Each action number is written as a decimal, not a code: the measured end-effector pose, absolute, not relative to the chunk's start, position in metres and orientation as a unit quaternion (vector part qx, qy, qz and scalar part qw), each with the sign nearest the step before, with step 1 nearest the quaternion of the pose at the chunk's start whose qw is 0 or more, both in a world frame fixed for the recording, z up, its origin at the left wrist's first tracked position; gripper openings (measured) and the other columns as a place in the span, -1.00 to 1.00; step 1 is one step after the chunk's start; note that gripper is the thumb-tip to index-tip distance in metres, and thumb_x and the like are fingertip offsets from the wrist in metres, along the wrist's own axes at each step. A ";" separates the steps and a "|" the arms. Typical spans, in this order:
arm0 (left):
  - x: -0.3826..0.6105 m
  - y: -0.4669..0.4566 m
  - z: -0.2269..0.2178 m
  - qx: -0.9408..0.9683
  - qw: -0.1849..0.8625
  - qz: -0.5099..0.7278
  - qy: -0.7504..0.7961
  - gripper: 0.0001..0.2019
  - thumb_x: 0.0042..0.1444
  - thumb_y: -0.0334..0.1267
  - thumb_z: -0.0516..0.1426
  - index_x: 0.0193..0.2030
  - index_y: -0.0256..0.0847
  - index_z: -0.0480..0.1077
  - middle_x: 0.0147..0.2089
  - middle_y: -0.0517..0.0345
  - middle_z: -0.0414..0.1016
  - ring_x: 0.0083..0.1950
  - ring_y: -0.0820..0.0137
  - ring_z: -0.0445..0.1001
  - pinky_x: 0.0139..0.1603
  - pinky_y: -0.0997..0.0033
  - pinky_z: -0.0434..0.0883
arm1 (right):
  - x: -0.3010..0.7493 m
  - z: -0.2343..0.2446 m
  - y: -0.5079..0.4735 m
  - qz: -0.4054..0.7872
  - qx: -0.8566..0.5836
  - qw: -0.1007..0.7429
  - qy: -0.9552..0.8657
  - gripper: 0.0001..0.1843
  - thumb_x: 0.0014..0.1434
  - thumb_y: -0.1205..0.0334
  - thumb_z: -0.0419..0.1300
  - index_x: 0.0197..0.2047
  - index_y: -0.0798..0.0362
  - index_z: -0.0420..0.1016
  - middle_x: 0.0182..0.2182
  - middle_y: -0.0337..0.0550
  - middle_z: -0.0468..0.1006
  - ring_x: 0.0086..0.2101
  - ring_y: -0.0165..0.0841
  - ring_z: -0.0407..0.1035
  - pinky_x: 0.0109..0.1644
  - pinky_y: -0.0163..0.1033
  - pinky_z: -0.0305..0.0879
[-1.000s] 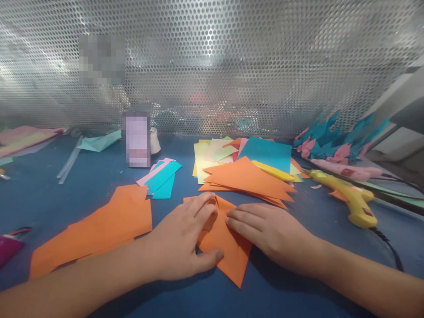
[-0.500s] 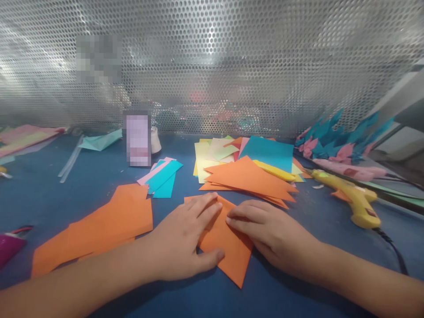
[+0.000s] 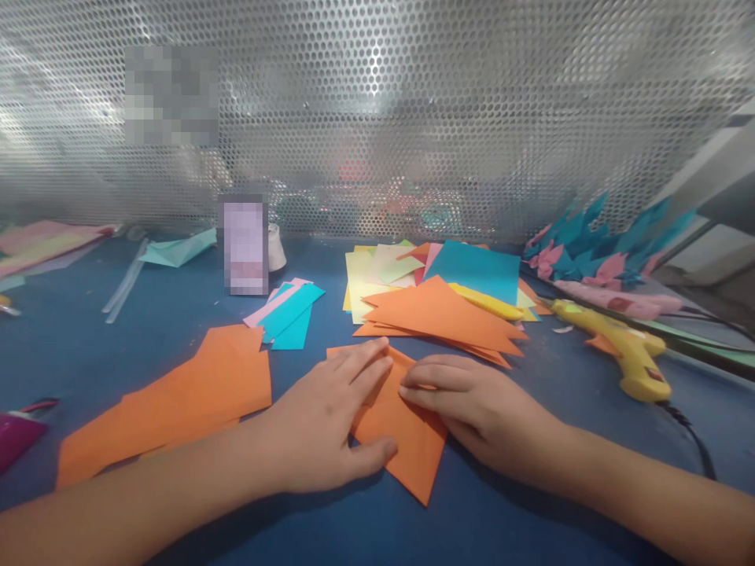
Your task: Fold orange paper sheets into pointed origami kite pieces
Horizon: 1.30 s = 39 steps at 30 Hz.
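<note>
Orange paper touched by left hand, right hand; hands unclenched, just apart.

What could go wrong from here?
The orange paper lies under the left hand and right hand; if either slips, it may crease askew. The right forearm is near the yellow glue gun's black cord and could snag it. The left forearm overlaps the loose orange sheets in view, so it might drag them.

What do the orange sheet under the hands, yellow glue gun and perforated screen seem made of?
Orange sheet: apparently matte paper, thin and creased.
Yellow glue gun: probably smooth plastic, by its molded body.
Perforated screen: likely shiny metal, by its silvery glare.
</note>
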<state>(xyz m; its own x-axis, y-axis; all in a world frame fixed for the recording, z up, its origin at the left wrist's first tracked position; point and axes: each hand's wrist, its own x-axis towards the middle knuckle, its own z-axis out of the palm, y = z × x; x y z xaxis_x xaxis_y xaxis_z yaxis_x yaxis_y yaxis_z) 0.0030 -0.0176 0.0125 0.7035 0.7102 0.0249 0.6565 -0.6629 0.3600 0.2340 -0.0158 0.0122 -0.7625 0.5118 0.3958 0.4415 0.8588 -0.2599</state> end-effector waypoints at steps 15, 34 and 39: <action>0.004 -0.016 0.015 0.912 0.172 0.054 0.370 -0.25 0.12 0.06 0.07 0.36 -0.31 -0.01 0.42 -0.08 -0.15 0.41 0.11 -0.08 0.34 -0.01 0.06 | 0.236 0.011 -0.015 0.080 -0.241 0.205 -0.945 -0.63 0.32 0.41 -0.14 -0.02 0.17 0.47 -0.10 -0.01 0.54 -0.11 -0.30 0.41 -0.01 -0.22 0.36; 0.004 -0.017 0.016 0.911 0.176 0.069 0.368 -0.38 0.12 0.04 0.10 0.26 -0.21 0.16 0.42 -0.18 -0.15 0.40 0.01 -0.09 0.29 -0.15 0.08 | 0.236 0.009 -0.017 0.050 -0.240 0.196 -0.950 -0.63 0.32 0.39 -0.14 -0.02 0.17 0.46 -0.11 0.02 0.53 -0.11 -0.27 0.41 -0.03 -0.19 0.37; 0.005 -0.018 0.019 0.912 0.169 0.067 0.367 -0.41 0.11 0.00 0.11 0.24 -0.21 0.19 0.41 -0.21 -0.13 0.40 -0.01 -0.08 0.28 -0.15 0.09 | 0.235 0.012 -0.017 0.062 -0.244 0.195 -0.948 -0.63 0.31 0.41 -0.14 -0.03 0.14 0.47 -0.12 0.00 0.54 -0.14 -0.28 0.42 -0.06 -0.19 0.39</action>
